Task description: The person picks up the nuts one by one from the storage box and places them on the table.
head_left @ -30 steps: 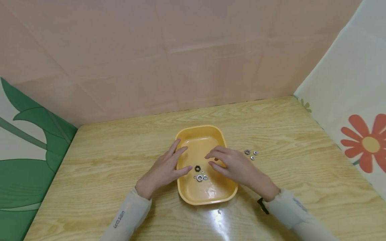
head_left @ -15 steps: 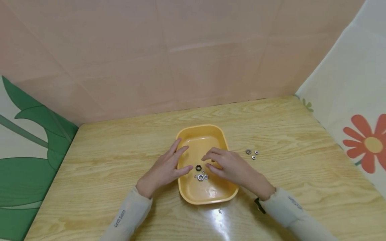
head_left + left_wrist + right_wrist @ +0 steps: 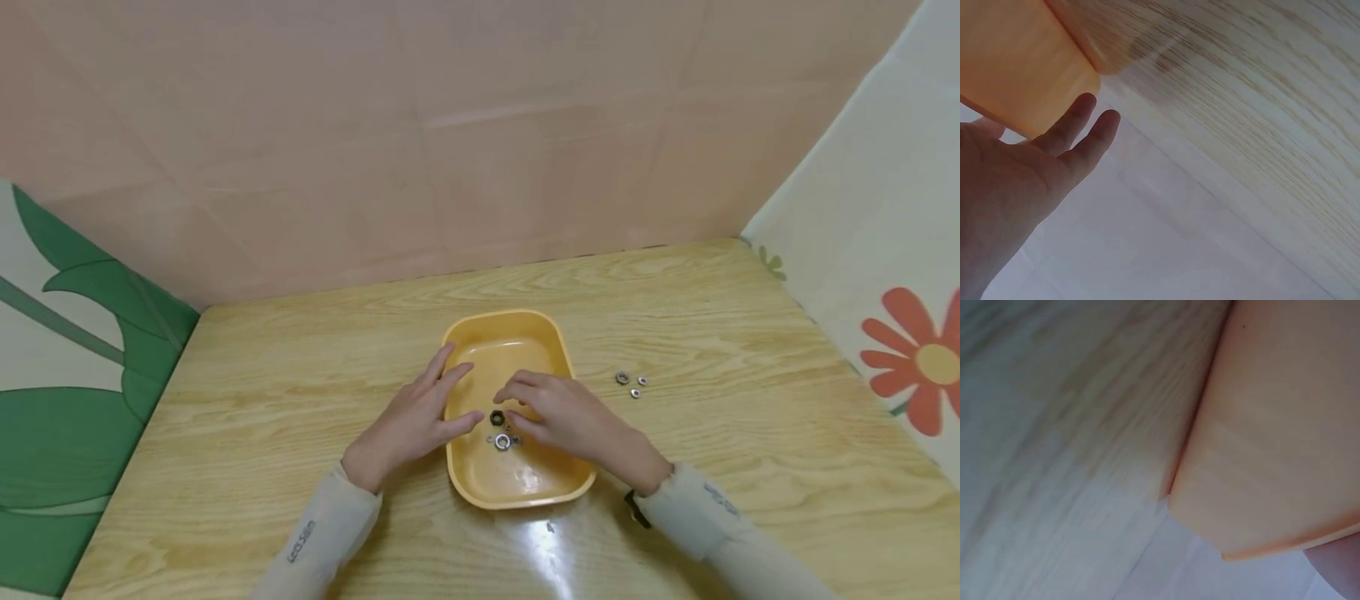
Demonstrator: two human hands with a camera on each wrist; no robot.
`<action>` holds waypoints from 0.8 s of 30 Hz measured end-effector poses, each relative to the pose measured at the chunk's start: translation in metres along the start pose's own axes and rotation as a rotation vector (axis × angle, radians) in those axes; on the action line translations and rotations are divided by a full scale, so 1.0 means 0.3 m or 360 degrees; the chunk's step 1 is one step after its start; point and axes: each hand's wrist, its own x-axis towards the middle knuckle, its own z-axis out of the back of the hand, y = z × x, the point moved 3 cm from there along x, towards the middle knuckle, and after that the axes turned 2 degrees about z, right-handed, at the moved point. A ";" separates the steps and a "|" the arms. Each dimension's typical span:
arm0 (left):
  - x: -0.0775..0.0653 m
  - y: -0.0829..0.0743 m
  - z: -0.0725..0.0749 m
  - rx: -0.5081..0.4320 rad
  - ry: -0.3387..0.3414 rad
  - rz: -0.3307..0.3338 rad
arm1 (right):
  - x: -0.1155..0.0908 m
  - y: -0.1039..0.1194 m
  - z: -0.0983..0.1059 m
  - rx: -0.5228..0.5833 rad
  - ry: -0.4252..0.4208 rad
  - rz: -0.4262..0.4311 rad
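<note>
A yellow plastic tray (image 3: 517, 505) stands on the table, with a dark hex nut (image 3: 497, 417), a larger silver nut (image 3: 502, 441) and several smaller nuts on its floor. My left hand (image 3: 412, 421) lies across the left rim, fingers spread, thumb reaching inside. Its fingers (image 3: 1105, 125) show beside the tray's outer wall (image 3: 1016, 56) in the left wrist view. Over the right side of the tray is my right hand (image 3: 573, 417), fingers bent, thumb and index tips apart close to the dark nut. The right wrist view shows mostly the outer wall (image 3: 1272, 437), which hides the fingertips.
To the right of the tray, a silver nut (image 3: 622, 377) and two smaller nuts (image 3: 636, 393) lie on the wooden table (image 3: 300, 375). A pinkish covered wall (image 3: 450, 167) rises behind the table. Printed panels with leaves and a red flower (image 3: 937, 364) border the sides.
My right hand has moved left, its fingertips now closer to the dark nut and partly over the small nuts. The left hand stays at the rim. The view has shifted slightly.
</note>
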 end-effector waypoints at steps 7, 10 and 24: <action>0.003 0.001 -0.002 -0.0002 0.0020 0.0021 | 0.006 -0.002 -0.014 0.0039 0.0030 0.0004; 0.003 0.002 -0.003 -0.0003 0.0033 0.0028 | 0.007 -0.001 -0.017 0.0056 0.0052 -0.0012; 0.002 -0.004 -0.003 -0.0026 0.0054 0.0046 | 0.011 -0.005 -0.027 0.0052 0.0153 -0.0077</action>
